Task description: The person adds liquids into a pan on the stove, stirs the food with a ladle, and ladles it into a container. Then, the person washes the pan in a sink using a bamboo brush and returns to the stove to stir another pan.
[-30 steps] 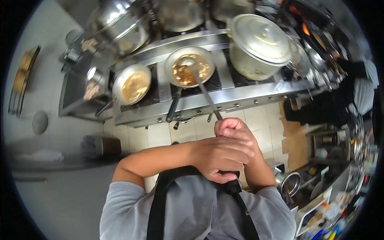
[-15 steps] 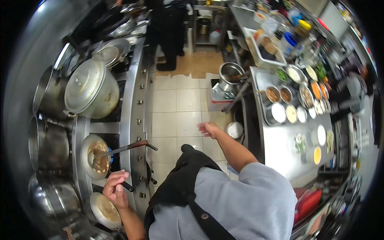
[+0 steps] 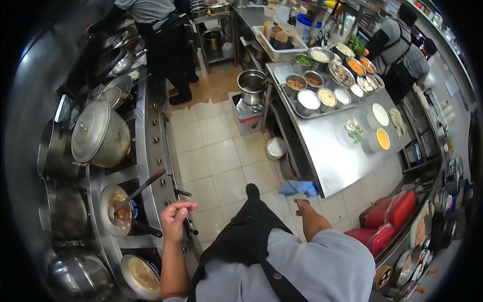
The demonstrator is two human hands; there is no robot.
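Note:
My left hand (image 3: 176, 219) is raised beside the stove front, empty, with its fingers loosely bent and apart from the pan handle. The nearest frying pan (image 3: 107, 221) holds brown sauce with pieces in it, and a ladle (image 3: 138, 190) rests in it, its brown handle pointing over the stove edge. A second pan (image 3: 135, 286) with a pale brown liquid sits closer to me. My right hand (image 3: 303, 206) hangs low by the table corner, fingers loosely extended, holding nothing. Just beyond it is a blue cloth (image 3: 298, 189) at the table's edge; I see no contact.
A large lidded pot (image 3: 103, 135) stands farther along the stove. On the steel table (image 3: 337, 161) are a tray with several bowls of ingredients and a container of yellow liquid (image 3: 380, 140). Red bags (image 3: 387, 216) lie at right. A person (image 3: 161, 45) stands ahead; others are at right.
My left hand has moved away from the pan handle, toward the right. My right hand has moved right, close to the blue cloth. The view has turned and moved, showing more of the table.

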